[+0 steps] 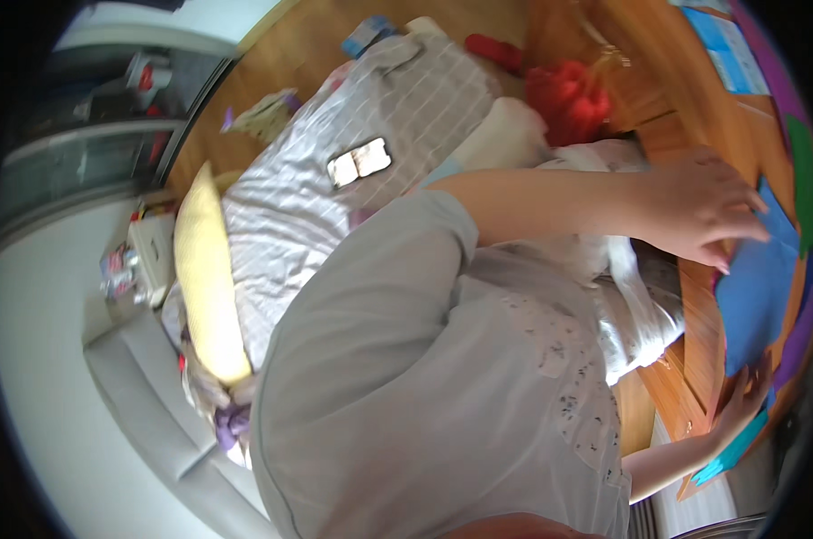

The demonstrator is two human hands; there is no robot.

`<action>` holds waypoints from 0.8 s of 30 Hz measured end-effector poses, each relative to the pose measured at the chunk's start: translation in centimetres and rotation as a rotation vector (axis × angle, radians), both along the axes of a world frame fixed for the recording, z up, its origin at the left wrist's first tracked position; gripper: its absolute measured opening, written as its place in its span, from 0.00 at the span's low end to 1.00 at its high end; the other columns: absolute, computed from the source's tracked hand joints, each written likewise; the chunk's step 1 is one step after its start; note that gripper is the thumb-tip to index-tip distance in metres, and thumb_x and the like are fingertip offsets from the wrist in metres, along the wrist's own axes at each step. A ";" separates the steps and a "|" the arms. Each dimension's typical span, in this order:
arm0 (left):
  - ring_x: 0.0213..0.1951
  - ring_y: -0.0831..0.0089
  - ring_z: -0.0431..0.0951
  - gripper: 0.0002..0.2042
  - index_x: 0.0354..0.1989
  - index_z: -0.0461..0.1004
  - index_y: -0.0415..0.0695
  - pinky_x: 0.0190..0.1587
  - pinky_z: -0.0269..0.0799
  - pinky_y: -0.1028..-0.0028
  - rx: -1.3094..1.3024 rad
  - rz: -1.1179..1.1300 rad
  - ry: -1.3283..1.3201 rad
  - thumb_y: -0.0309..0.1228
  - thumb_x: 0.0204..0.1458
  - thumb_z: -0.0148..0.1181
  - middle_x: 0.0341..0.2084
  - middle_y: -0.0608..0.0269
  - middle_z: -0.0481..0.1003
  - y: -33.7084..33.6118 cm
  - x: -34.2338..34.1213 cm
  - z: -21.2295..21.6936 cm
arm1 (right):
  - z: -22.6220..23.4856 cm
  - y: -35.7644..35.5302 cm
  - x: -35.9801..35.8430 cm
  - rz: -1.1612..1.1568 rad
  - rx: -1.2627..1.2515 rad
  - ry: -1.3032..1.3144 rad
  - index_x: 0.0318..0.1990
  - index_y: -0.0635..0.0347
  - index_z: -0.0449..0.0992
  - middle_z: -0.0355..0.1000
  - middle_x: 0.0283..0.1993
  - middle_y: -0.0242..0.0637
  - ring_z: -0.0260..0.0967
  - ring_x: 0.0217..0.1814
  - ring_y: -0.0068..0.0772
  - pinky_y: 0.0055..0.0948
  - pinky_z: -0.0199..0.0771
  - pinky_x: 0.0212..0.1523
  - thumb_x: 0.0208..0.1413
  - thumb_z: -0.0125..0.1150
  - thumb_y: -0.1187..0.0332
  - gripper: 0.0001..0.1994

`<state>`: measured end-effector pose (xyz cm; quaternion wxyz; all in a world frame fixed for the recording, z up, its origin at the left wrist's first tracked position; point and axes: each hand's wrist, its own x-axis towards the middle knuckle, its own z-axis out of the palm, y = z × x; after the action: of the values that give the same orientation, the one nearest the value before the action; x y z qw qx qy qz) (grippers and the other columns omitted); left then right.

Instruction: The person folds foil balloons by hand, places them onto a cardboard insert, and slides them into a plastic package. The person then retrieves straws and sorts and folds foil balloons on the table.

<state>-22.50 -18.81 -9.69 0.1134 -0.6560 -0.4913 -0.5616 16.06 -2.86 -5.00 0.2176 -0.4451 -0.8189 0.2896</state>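
Note:
A blue sheet (759,287), perhaps paper or felt, lies on the wooden desk at the right. My left hand (714,208) reaches over its upper part. The fingers are apart and slightly bent, with the tips on or just above the sheet. My right hand (750,395) lies at the sheet's lower end with fingers stretched along it; I cannot see anything gripped. Close to that hand is a teal piece (733,449). Purple (795,346) and green (802,184) pieces lie along the far side of the blue sheet.
A blue-and-white package (728,49) lies farther up the desk (698,323). Behind me is a bed with a grey checked cover (285,220), a lit phone (359,163) and a yellow pillow (207,278). Red fluffy material (566,101) sits near the desk.

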 end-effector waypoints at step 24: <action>0.45 0.71 0.78 0.20 0.51 0.79 0.43 0.48 0.75 0.71 -1.080 -0.543 0.154 0.26 0.47 0.71 0.43 0.60 0.80 16.7 -6.5 7.8 | 1.4 -1.1 -1.7 -0.019 -0.021 0.162 0.68 0.60 0.61 0.70 0.62 0.41 0.67 0.63 0.32 0.29 0.68 0.63 0.50 0.67 0.83 0.36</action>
<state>-28.98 -2.08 -1.87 -0.3475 -0.7612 -0.5125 -0.1929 14.41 -3.98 -3.61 0.2812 -0.4304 -0.7912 0.3312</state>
